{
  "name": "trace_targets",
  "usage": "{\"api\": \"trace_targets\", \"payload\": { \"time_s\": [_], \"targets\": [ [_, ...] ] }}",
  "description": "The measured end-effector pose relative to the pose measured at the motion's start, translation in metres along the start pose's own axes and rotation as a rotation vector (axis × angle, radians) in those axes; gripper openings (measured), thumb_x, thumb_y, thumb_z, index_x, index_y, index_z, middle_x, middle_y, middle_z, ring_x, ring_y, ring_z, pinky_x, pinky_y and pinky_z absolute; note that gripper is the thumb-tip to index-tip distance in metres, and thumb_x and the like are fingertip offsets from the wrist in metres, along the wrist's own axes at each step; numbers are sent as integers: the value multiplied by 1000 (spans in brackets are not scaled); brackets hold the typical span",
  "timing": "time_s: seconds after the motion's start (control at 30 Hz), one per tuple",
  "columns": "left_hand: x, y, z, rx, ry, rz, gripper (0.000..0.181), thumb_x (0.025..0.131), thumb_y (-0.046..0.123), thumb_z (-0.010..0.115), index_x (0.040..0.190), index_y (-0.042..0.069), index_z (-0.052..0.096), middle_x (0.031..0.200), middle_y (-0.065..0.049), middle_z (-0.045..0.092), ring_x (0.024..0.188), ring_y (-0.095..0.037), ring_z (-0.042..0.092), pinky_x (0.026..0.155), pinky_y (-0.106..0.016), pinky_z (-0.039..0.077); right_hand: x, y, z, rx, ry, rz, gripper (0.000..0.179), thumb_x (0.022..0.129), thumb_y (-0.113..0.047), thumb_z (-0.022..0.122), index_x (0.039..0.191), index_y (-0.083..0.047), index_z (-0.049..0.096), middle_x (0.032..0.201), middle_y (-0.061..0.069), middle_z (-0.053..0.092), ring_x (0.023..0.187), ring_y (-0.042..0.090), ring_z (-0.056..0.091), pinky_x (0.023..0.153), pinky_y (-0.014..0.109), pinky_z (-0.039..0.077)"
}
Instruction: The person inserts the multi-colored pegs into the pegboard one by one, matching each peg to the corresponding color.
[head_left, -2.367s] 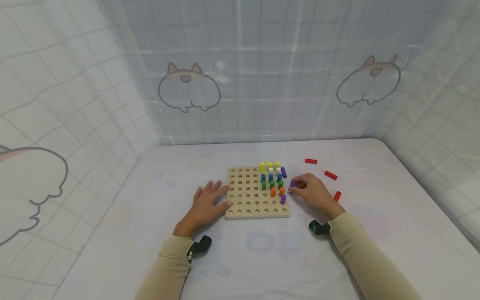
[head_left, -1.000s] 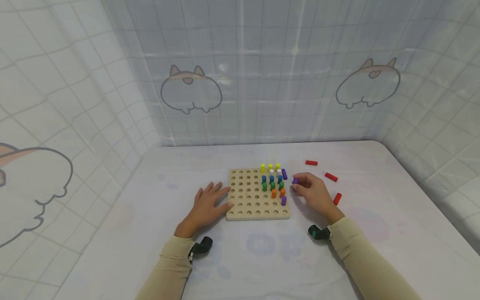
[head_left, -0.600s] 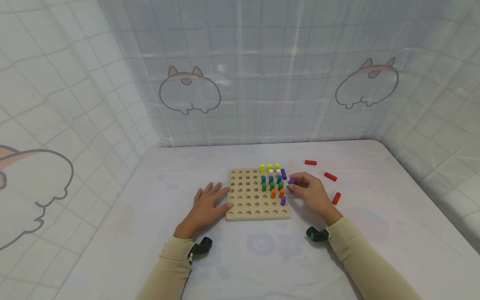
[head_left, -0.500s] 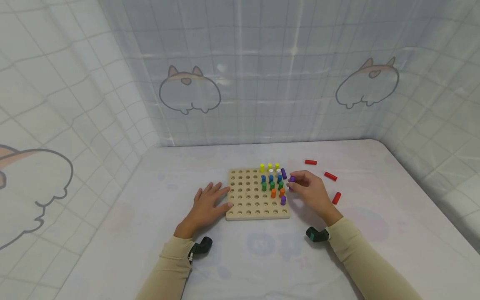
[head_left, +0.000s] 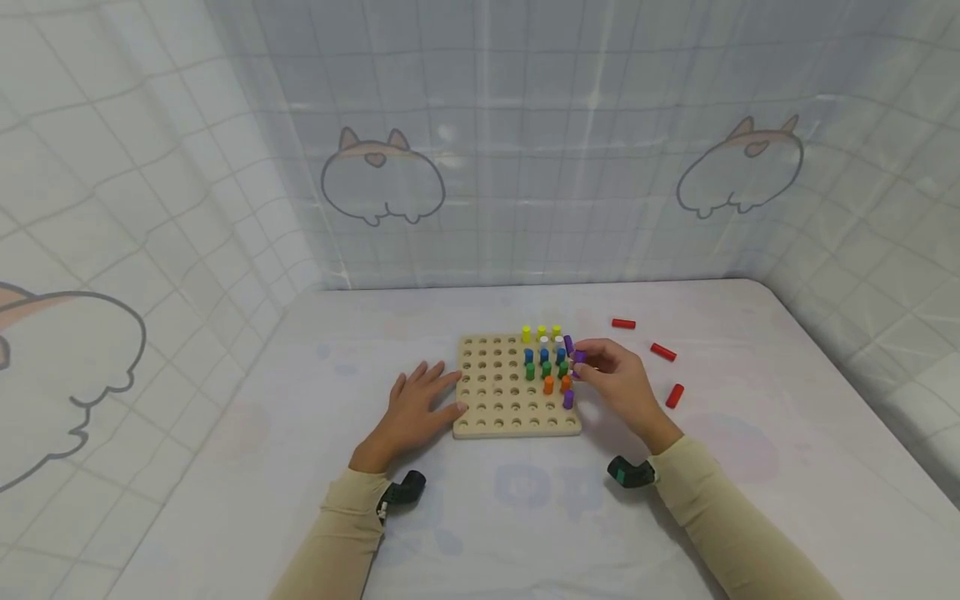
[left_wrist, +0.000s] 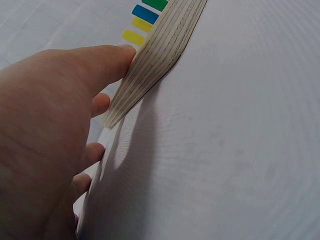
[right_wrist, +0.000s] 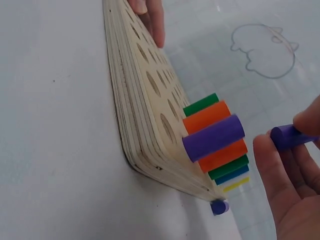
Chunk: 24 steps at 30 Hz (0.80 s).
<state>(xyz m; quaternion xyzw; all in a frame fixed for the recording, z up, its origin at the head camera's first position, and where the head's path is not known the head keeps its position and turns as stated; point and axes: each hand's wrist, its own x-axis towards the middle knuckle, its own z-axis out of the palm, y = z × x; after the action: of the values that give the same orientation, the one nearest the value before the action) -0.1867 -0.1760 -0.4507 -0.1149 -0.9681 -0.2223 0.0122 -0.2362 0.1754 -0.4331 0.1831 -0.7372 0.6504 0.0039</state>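
Note:
A wooden pegboard [head_left: 495, 428] with rows of round holes lies on the table. My left hand [head_left: 411, 414] rests at its left edge, fingers spread, with the thumb [left_wrist: 107, 62] touching the side of the board. Between thumb and fingers my right hand [head_left: 621, 383] pinches a purple peg [right_wrist: 287, 137], held up beside the board's right edge. Yellow, white, blue, green and orange pegs stand in rows on the right part of the board. One purple peg [right_wrist: 214, 138] stands in front of the orange pegs [head_left: 549, 385]. Another purple peg [head_left: 568, 344] lies by the far right corner.
Three red pegs lie loose right of the board: a far one [head_left: 623, 323], a middle one [head_left: 663, 352] and a near one [head_left: 675, 395]. A pale printed cloth covers the table [head_left: 517, 517], and tile-patterned curtains [head_left: 525, 167] stand behind and at the sides.
My right hand has carried the purple peg left and slightly away from me, up to the board's right edge. My left hand has stayed at the board's left side.

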Motion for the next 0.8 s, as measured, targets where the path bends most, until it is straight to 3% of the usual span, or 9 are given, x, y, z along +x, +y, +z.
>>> {"api": "trace_targets", "payload": {
  "time_s": [0.4,0.6,0.8],
  "targets": [
    [-1,2,-2,-3,0,-1,64,96,54,59,151,22,49,160,-13,33,151,-39,15,116,-65,3,0,-3,7,-105,-61,-29,29,94,-5,69,122,1,64,119,18,66,105,27,63,88,21,53],
    [-1,1,-1,-8,-1,5,64,97,55,57,151,22,48,161,-12,32,151,-38,14,116,-65,3,-1,-2,9,-113,-100,-33,26,95,-7,70,120,-2,67,112,8,69,100,25,65,85,25,55],
    [-1,1,-1,0,-6,-3,64,97,55,57,151,24,48,161,-11,32,151,-37,14,116,-64,2,-2,-4,13,-93,-132,-43,24,95,-7,70,118,-4,68,112,7,69,100,24,67,85,26,56]
  ]
}}
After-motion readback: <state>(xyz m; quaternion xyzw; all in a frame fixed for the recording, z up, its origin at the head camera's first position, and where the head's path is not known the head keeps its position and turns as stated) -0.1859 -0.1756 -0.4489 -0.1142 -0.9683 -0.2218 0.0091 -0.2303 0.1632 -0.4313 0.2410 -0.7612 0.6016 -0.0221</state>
